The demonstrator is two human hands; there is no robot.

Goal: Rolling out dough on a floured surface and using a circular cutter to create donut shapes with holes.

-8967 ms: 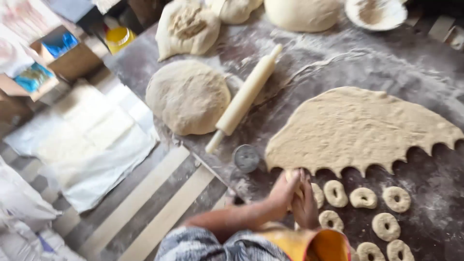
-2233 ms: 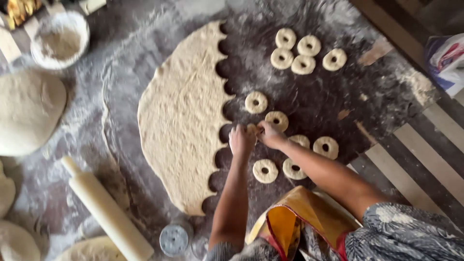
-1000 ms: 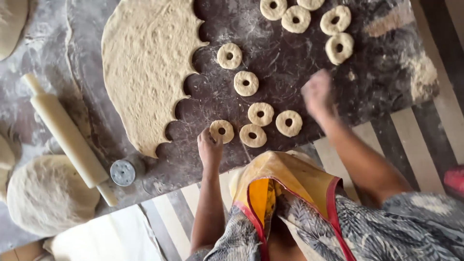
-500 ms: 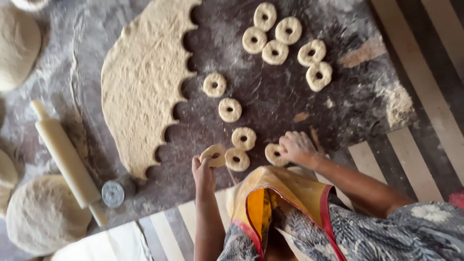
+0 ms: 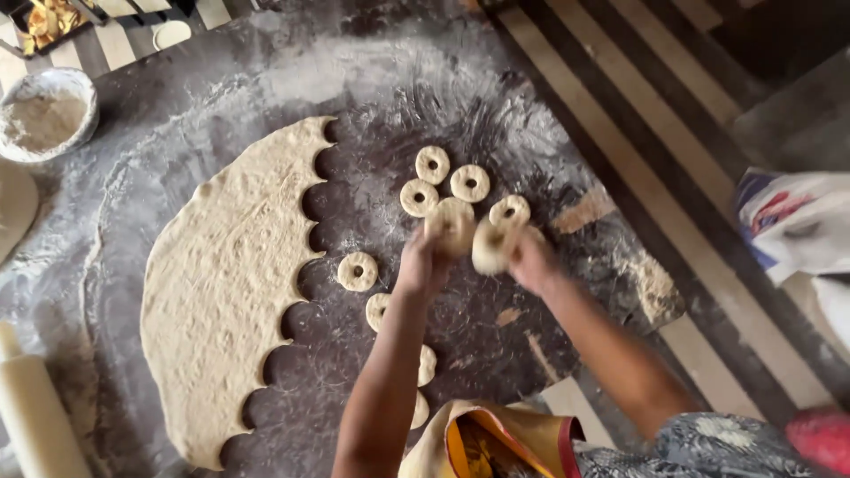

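My left hand [image 5: 423,264] holds a dough ring [image 5: 452,223] lifted over the dark floured table [image 5: 496,124]. My right hand [image 5: 531,258] holds another dough ring [image 5: 490,246] close beside it. Both rings hover just below a cluster of three cut rings [image 5: 434,164] and one more ring [image 5: 510,210]. A single ring [image 5: 358,271] lies left of my left wrist, and other rings are partly hidden under my left forearm. The large rolled dough sheet [image 5: 221,283], its right edge scalloped by cut-outs, lies to the left.
A bowl of flour [image 5: 44,115] stands at the top left. A wooden rolling pin [image 5: 31,416] lies at the bottom left. A dough scrap [image 5: 584,211] lies near the table's right edge. A plastic bag [image 5: 792,221] sits on the striped floor at right.
Both hands have lifted a dough ring each from the near edge of the table and carried them up toward the far cluster of rings. The camera has shifted.
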